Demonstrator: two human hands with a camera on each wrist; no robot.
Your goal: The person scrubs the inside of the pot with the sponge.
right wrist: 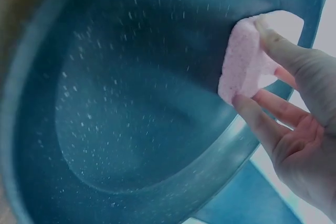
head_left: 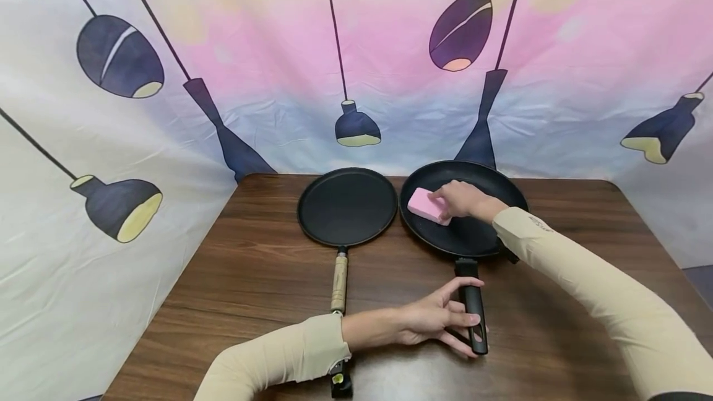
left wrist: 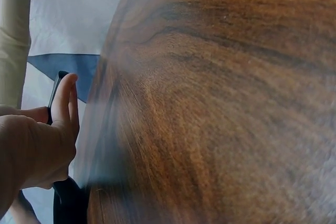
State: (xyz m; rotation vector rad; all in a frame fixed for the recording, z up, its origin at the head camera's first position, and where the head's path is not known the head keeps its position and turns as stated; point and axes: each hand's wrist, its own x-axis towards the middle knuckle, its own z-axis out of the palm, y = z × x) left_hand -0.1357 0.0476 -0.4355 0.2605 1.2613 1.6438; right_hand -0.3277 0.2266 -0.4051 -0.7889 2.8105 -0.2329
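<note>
Wooden table, flat griddle, frying pan

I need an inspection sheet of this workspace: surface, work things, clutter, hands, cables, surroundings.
Surface: brown wooden table.
Work things: deep black pan with a pink sponge inside; its black handle points toward the person.
Clutter: flat griddle pan with a wooden handle, to the left, untouched.
Hands: right hand holds the sponge against the pan; left hand grips the black handle.
Cables: nothing seen.
Surroundings: backdrop cloth printed with lamps.
</note>
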